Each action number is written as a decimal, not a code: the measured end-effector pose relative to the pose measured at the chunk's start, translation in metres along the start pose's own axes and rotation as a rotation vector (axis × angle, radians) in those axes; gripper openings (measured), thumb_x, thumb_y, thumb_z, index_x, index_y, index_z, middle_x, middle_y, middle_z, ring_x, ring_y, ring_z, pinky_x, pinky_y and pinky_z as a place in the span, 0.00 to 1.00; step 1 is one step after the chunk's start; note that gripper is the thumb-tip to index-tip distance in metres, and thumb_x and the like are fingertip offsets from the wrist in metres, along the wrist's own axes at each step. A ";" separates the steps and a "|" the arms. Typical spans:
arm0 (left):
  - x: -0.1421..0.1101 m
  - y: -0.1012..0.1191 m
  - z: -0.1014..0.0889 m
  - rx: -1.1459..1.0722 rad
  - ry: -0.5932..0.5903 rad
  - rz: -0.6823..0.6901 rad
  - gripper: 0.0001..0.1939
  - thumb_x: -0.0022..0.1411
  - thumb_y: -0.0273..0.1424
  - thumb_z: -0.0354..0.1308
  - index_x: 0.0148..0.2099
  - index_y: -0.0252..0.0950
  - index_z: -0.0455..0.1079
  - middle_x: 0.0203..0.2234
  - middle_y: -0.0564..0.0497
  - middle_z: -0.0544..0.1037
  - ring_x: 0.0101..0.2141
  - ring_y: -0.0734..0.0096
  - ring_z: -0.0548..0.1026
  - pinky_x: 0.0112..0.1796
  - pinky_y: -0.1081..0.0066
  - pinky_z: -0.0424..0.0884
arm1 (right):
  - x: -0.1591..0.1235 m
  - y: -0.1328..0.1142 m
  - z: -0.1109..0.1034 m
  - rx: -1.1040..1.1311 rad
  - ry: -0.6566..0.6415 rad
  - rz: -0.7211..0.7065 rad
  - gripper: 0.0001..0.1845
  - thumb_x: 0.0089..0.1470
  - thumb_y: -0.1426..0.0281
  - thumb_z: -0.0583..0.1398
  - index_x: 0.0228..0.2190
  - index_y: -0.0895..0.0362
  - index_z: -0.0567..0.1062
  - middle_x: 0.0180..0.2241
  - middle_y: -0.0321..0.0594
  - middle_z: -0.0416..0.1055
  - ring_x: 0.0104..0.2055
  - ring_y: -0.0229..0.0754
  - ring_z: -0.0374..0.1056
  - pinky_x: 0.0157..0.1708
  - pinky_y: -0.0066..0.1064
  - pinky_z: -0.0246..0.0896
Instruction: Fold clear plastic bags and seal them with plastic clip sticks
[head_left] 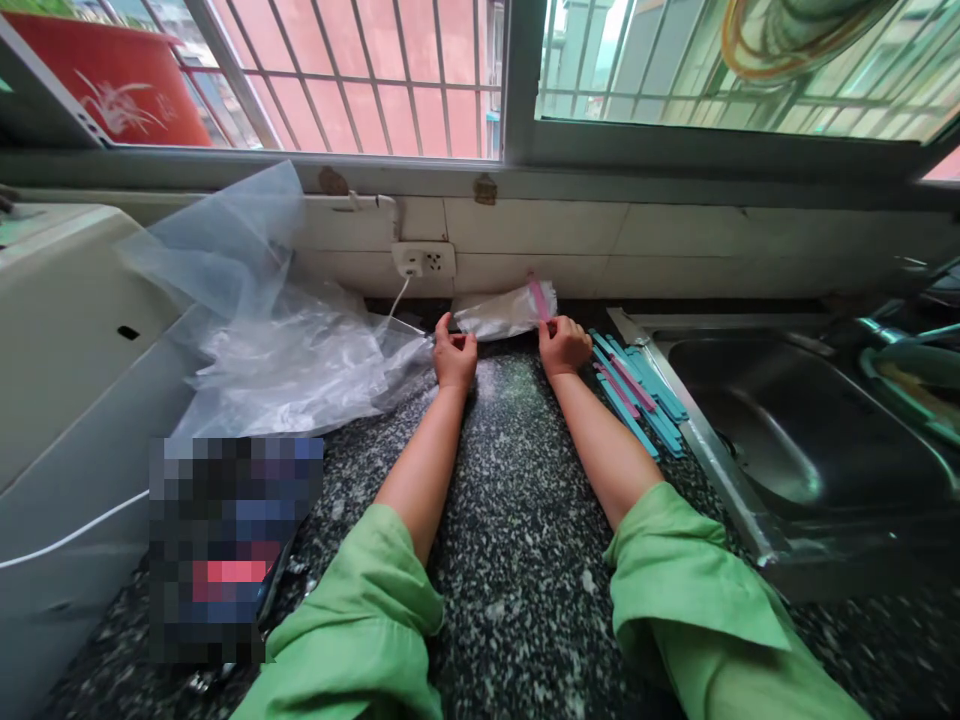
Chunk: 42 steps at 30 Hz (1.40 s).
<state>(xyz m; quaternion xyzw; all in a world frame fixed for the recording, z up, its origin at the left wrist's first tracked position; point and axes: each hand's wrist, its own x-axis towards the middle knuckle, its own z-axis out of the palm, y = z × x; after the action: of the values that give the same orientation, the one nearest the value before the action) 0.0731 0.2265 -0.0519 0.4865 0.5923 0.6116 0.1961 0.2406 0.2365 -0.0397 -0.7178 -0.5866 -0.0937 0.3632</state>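
Note:
A white-filled clear plastic bag (501, 312) lies against the tiled wall at the back of the counter. Across its right end runs a pink bag-sealing clip (538, 298). My right hand (566, 346) is closed, with thumb and fingers pinching the near end of that clip. By the bag's left end, my left hand (455, 360) has its thumb and index finger curved apart, and I see nothing held between them. Right of my right hand lies a loose pile of teal clip strips (660, 395) with a few pink strips (634, 385) among them.
Crumpled clear plastic bags (292, 350) spread over the left of the speckled counter (517, 540). A blurred-out dark object (232, 550) lies nearer. A steel sink (750, 520) is on the right. A wall socket (424, 260) holds a white plug and cable behind my left hand.

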 end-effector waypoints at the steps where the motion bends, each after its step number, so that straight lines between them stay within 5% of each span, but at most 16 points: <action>1: 0.001 0.000 0.001 0.010 -0.005 0.004 0.25 0.50 0.26 0.56 0.52 0.35 0.59 0.24 0.53 0.74 0.27 0.70 0.73 0.37 0.68 0.69 | 0.002 -0.002 0.001 -0.009 -0.008 0.004 0.13 0.55 0.63 0.53 0.33 0.59 0.72 0.33 0.47 0.72 0.38 0.46 0.64 0.33 0.32 0.47; 10: 0.005 -0.002 0.005 0.115 -0.053 -0.029 0.25 0.51 0.27 0.55 0.52 0.35 0.59 0.44 0.42 0.73 0.27 0.70 0.74 0.42 0.63 0.69 | 0.008 -0.007 0.007 -0.058 -0.040 0.004 0.15 0.55 0.61 0.53 0.30 0.59 0.72 0.32 0.46 0.73 0.37 0.46 0.65 0.32 0.32 0.45; 15: 0.002 -0.004 0.005 0.126 -0.024 0.034 0.23 0.50 0.25 0.54 0.50 0.34 0.60 0.48 0.40 0.68 0.43 0.62 0.71 0.46 0.63 0.66 | 0.008 -0.007 0.006 -0.054 -0.008 -0.007 0.18 0.53 0.55 0.54 0.30 0.59 0.71 0.30 0.45 0.71 0.34 0.45 0.64 0.30 0.31 0.43; 18: -0.004 -0.002 0.003 0.156 -0.003 0.075 0.19 0.48 0.23 0.55 0.46 0.32 0.62 0.45 0.38 0.66 0.48 0.59 0.67 0.49 0.63 0.64 | 0.007 -0.006 0.007 -0.044 0.036 -0.035 0.21 0.53 0.53 0.52 0.29 0.59 0.70 0.29 0.45 0.70 0.33 0.45 0.64 0.30 0.31 0.43; 26: -0.027 0.006 -0.017 0.189 -0.202 0.095 0.06 0.49 0.22 0.54 0.31 0.36 0.64 0.32 0.47 0.68 0.38 0.63 0.70 0.46 0.62 0.65 | -0.018 -0.012 -0.002 -0.051 0.044 -0.270 0.20 0.58 0.60 0.47 0.24 0.58 0.68 0.23 0.43 0.68 0.28 0.42 0.61 0.29 0.32 0.42; 32: -0.046 0.020 -0.035 0.179 -0.227 0.096 0.05 0.48 0.21 0.53 0.26 0.35 0.63 0.26 0.48 0.69 0.32 0.65 0.71 0.39 0.65 0.68 | -0.055 -0.036 -0.024 -0.063 -0.032 -0.459 0.20 0.58 0.60 0.47 0.22 0.57 0.68 0.21 0.40 0.67 0.27 0.40 0.60 0.28 0.32 0.42; 36: -0.017 0.043 -0.076 0.155 -0.129 0.130 0.04 0.53 0.24 0.50 0.29 0.36 0.64 0.26 0.49 0.71 0.32 0.66 0.71 0.39 0.65 0.67 | -0.081 -0.049 -0.036 -0.004 -0.088 -0.613 0.20 0.58 0.61 0.48 0.21 0.57 0.68 0.21 0.39 0.66 0.26 0.39 0.59 0.29 0.31 0.42; 38: 0.013 0.054 -0.112 0.118 0.178 0.138 0.02 0.54 0.26 0.51 0.32 0.37 0.64 0.27 0.48 0.72 0.33 0.65 0.72 0.40 0.62 0.67 | -0.096 -0.055 -0.041 0.055 -0.120 -0.706 0.20 0.58 0.61 0.48 0.21 0.57 0.68 0.21 0.39 0.66 0.26 0.39 0.60 0.29 0.31 0.43; 42: 0.077 0.056 -0.196 0.119 0.472 0.060 0.13 0.54 0.35 0.54 0.43 0.41 0.61 0.32 0.43 0.73 0.40 0.56 0.71 0.45 0.52 0.62 | -0.126 -0.070 -0.050 0.198 -0.160 -0.851 0.19 0.58 0.62 0.49 0.21 0.57 0.69 0.21 0.38 0.66 0.26 0.37 0.59 0.29 0.30 0.45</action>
<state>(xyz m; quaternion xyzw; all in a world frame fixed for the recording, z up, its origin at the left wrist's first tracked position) -0.1044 0.1725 0.0613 0.3582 0.6419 0.6780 0.0051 0.1538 0.1111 -0.0456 -0.3792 -0.8622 -0.1222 0.3129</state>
